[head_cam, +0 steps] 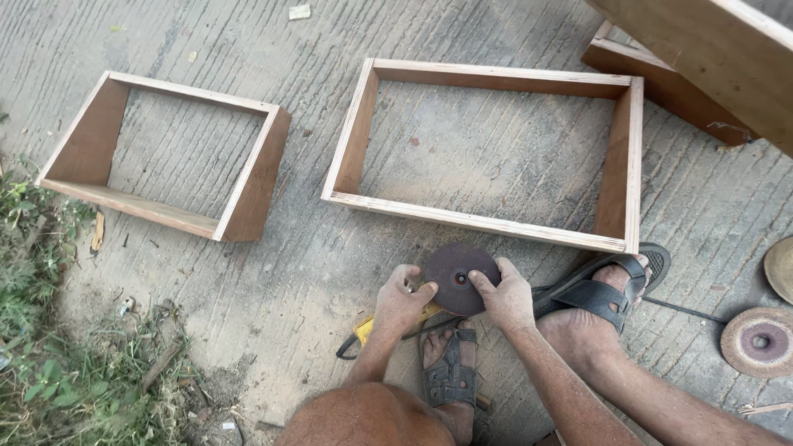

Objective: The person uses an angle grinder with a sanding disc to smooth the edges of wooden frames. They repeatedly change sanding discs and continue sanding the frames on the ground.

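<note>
Knees bent over the concrete floor, a person pins a yellow-bodied grinder (388,324) under a sandalled foot (448,363) — apparently to steady it. Both hands close on its dark sanding disc (454,277): left hand (402,299) at the rim, right hand (505,296) opposite. Two open wooden frames (487,149) lie beyond; spare discs (758,340) sit by the floor's right edge.

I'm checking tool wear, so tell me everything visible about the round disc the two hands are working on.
The sanding disc is round, dark reddish-brown and dull, with a small centre hole. It appears mounted on a yellow-bodied power tool lying on the concrete ground, face turned up toward the camera. The left hand grips its left edge, the right hand its right edge. It sits just in front of the larger wooden frame.
</note>
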